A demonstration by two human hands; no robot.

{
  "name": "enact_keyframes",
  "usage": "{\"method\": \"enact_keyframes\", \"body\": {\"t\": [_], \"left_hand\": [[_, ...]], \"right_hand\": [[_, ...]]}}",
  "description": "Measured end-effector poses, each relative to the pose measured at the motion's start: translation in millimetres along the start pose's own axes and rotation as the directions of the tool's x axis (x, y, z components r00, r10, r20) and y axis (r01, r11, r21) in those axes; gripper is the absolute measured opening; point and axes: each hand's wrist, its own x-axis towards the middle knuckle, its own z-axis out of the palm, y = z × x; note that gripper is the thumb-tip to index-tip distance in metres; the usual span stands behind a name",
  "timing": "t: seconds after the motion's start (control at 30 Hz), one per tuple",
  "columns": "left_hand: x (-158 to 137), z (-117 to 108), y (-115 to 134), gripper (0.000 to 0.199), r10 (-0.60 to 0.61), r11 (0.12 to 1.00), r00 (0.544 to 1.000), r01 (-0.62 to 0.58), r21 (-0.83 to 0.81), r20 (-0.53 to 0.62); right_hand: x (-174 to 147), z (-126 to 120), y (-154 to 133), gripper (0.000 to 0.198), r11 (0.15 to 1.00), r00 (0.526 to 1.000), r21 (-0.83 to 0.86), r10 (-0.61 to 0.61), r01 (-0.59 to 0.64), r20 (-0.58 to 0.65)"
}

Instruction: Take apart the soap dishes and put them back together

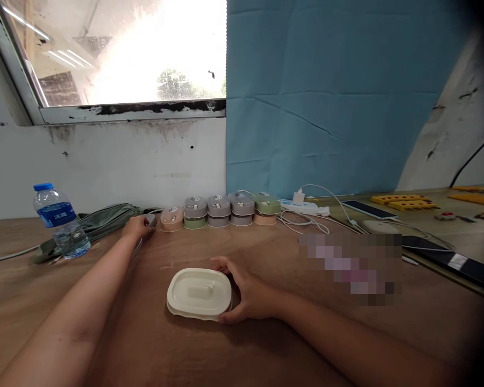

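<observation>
A cream lidded container with a raised bar on its lid sits on the brown table in front of me. My right hand curves around the container's right side, thumb at the near edge and fingers at the far edge. Farther off, my left hand reaches to the back left and closes on a small grey object, mostly hidden by the fingers. Just right of that hand stands a pink lidded box. Beside it, similar grey boxes and a green box form two-high stacks.
A water bottle and a green cloth bag are at the left. Along the back right lie a power strip, white cables and a phone. A blurred patch hides part of the right side.
</observation>
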Motion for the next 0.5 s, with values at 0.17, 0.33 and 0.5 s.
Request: {"method": "enact_keyframes", "body": {"t": [0.17, 0.33, 0.5], "left_hand": [[-14, -25, -7, 0.049, 0.021, 1.000, 1.000, -0.022, -0.007, -0.020], [-52, -35, -29, 0.091, -0.061, 0.997, 0.996, 0.059, 0.043, 0.061], [-74, -26, -50, 0.106, -0.142, 0.990, 0.988, 0.141, 0.017, 0.052]], "right_hand": [[0, 0, 0, 0.096, 1.000, 1.000, -0.013, -0.002, 0.002, 0.001], [0, 1, 1, 0.096, 1.000, 1.000, -0.018, -0.009, 0.009, 0.001], [0, 1, 1, 0.096, 1.000, 1.000, -0.021, -0.001, 0.001, -0.003]]}}
